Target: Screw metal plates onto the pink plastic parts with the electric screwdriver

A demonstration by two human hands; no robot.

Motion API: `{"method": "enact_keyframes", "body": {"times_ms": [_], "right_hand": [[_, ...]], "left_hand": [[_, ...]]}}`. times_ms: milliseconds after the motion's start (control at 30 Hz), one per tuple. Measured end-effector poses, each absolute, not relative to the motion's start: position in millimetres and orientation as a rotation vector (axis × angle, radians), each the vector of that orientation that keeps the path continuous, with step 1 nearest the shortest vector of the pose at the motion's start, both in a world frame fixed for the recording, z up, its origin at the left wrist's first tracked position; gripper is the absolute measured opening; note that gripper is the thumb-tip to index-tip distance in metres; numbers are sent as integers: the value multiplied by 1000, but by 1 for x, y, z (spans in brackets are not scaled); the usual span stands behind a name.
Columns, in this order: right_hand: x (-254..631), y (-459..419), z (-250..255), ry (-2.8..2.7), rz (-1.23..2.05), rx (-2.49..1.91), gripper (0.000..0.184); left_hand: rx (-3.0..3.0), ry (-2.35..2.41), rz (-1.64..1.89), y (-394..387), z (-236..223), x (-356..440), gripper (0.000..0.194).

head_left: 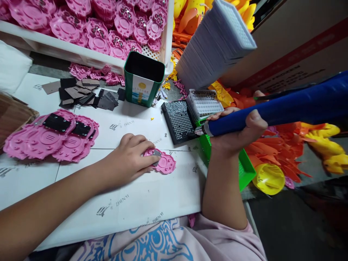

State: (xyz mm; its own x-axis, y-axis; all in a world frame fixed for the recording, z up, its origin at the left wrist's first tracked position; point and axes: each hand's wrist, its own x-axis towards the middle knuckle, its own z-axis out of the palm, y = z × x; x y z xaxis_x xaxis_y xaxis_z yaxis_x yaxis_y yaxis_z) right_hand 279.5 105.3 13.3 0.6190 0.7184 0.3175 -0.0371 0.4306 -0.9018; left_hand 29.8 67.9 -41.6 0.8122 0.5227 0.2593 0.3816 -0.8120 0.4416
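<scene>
My left hand (133, 154) is closed on a pink plastic part (167, 163) lying on the white table covering, its fingers over a small dark plate (157, 156) set in the part. In my right hand (236, 132) is a blue electric screwdriver (233, 121), held nearly level. Its metal tip touches or hovers just over the right edge of a black screw tray (179, 123); I cannot tell which. Small silvery screws (176, 107) are heaped at the tray's far end. To the left lie stacked pink parts (49, 139), some with black plates on them.
A green tin (144, 79) stands behind, beside loose dark plates (84, 94). A white crate (108, 59) of pink parts is at the back. Tall stacked white trays (212, 47), a bright green tray (246, 170), orange pieces (263, 148) and a yellow cup (269, 179) are right.
</scene>
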Motion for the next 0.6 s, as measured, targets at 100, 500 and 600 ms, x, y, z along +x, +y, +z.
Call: {"method": "enact_keyframes", "body": {"times_ms": [100, 500, 600], "right_hand": [[280, 105, 13, -788, 542, -1026, 38], [284, 102, 20, -764, 471, -1018, 51], [279, 94, 29, -765, 503, -965, 52]], "left_hand": [[2635, 682, 562, 68, -45, 29, 22], [2603, 688, 469, 67, -37, 29, 26], [2599, 708, 478, 66, -39, 30, 28]]}}
